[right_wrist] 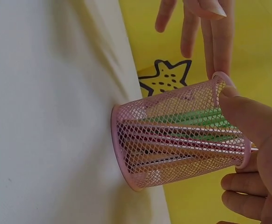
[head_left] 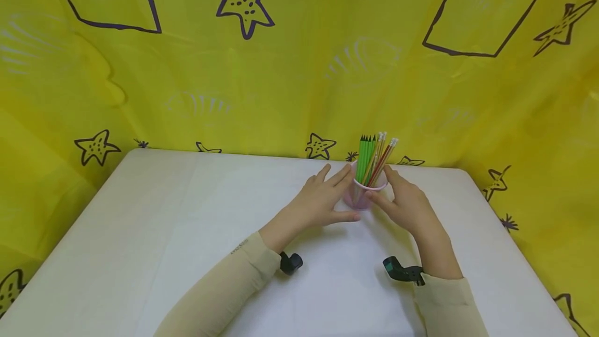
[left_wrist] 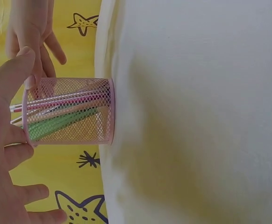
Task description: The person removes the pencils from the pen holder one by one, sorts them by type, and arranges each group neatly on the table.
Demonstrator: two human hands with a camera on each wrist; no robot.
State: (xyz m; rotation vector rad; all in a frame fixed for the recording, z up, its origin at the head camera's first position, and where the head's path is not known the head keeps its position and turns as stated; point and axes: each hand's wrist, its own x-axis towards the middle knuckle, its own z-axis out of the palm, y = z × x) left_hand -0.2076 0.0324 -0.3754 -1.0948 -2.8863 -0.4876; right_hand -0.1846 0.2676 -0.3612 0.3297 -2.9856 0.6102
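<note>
A pink mesh pencil cup (head_left: 357, 201) stands on the white table at its far side, right of the middle. Green pencils (head_left: 363, 159) and red and yellowish pencils with white erasers (head_left: 383, 156) lean inside it. From the right, my right hand (head_left: 412, 208) holds the cup's rim, its thumb on the near side and fingers around the other. My left hand (head_left: 314, 203) is on the cup's left, fingers spread and fairly straight, with fingertips touching the rim. In the right wrist view the thumb (right_wrist: 248, 114) presses the rim of the mesh cup (right_wrist: 173, 135).
The white table (head_left: 210, 196) reaches close to a yellow curtain (head_left: 281, 82) with dark star drawings, just behind the cup. A dark wrist camera (head_left: 291, 263) sits below the left wrist, and another camera (head_left: 400, 269) beside the right wrist.
</note>
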